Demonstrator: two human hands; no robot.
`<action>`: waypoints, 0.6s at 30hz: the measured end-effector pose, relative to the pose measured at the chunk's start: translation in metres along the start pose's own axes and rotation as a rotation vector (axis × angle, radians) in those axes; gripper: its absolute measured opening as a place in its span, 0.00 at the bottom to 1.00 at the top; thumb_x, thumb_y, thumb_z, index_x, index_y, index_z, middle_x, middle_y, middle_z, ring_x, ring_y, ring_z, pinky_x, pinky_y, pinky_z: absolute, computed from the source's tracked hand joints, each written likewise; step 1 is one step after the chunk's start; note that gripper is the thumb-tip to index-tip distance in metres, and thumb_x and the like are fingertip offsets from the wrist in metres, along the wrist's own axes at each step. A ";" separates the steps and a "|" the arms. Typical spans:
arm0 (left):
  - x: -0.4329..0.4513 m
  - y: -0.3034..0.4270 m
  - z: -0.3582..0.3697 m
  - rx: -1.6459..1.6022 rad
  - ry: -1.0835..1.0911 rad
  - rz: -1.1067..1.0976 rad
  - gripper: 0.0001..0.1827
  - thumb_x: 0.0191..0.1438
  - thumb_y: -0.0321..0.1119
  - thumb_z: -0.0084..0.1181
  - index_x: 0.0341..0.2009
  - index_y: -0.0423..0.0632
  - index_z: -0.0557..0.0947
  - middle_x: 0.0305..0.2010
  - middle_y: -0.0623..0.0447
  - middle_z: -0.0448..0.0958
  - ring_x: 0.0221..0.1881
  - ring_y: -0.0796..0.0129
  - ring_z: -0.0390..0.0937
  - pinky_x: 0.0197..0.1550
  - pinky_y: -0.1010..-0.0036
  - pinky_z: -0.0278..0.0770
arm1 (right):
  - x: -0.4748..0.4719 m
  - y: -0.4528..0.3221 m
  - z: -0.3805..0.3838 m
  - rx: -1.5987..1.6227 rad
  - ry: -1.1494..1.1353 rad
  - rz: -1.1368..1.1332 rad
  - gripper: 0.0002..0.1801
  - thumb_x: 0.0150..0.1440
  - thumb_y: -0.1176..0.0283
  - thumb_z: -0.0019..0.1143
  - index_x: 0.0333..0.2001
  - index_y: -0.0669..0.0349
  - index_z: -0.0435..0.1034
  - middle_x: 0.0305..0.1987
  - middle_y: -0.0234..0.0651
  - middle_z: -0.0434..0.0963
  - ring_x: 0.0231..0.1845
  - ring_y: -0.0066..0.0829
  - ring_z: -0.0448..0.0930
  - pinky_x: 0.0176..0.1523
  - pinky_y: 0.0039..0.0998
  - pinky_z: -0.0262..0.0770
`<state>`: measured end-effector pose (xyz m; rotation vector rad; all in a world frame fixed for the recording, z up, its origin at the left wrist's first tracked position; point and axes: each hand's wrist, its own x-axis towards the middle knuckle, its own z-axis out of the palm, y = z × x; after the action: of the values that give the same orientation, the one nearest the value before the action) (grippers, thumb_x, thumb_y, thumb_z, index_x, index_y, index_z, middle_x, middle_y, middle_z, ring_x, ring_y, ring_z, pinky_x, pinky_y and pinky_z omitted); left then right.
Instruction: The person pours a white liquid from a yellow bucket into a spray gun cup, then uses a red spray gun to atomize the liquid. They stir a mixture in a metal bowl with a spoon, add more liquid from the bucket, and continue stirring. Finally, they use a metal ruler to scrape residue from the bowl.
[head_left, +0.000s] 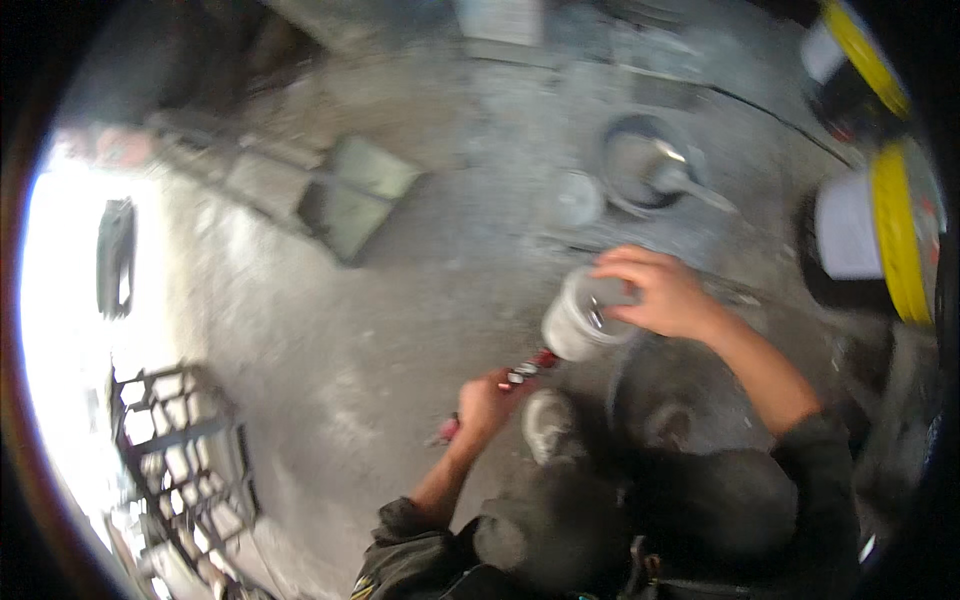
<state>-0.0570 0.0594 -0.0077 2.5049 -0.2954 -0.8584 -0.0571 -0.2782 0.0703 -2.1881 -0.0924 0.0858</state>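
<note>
My left hand (484, 409) is closed around a slim red tool with metal parts (525, 370); motion blur hides its exact kind. The tool's far end reaches the lower side of a white plastic tub (566, 330). Over the top of that tub, my right hand (656, 292) grips the rim with bent fingers. A small shiny metal piece (595, 311) shows at the tub's top beside the thumb. Whether it is part of the tub or lies inside, I cannot tell.
Ahead on the concrete floor stand a round pan (611, 169) with a light-handled tool (679, 184) and a pale round container (579, 199). White buckets with yellow bands (900, 232) are at right. A greenish bin (360, 195) and a metal rack (180, 450) are leftward.
</note>
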 end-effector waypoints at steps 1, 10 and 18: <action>-0.003 -0.008 0.001 0.050 0.008 -0.024 0.20 0.51 0.51 0.68 0.34 0.47 0.85 0.28 0.46 0.83 0.28 0.59 0.83 0.32 0.63 0.77 | 0.009 0.002 0.005 0.098 0.008 -0.030 0.21 0.49 0.73 0.69 0.49 0.59 0.75 0.51 0.34 0.76 0.34 0.28 0.81 0.40 0.27 0.79; -0.025 -0.036 0.002 -0.079 0.174 -0.019 0.21 0.53 0.51 0.66 0.30 0.44 0.81 0.20 0.44 0.76 0.21 0.54 0.75 0.27 0.63 0.72 | 0.101 0.083 0.061 -0.721 0.143 -0.255 0.18 0.50 0.80 0.54 0.47 0.64 0.69 0.51 0.37 0.69 0.44 0.38 0.79 0.37 0.37 0.79; -0.022 -0.021 -0.001 -0.199 0.212 -0.037 0.22 0.52 0.51 0.66 0.29 0.43 0.81 0.22 0.42 0.76 0.24 0.48 0.76 0.29 0.60 0.72 | 0.109 0.108 0.075 -0.761 0.120 -0.244 0.13 0.50 0.73 0.61 0.38 0.60 0.67 0.39 0.36 0.71 0.38 0.37 0.79 0.33 0.38 0.78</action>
<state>-0.0720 0.0856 -0.0060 2.3935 -0.0884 -0.5973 0.0484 -0.2693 -0.0638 -2.9094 -0.3730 -0.2611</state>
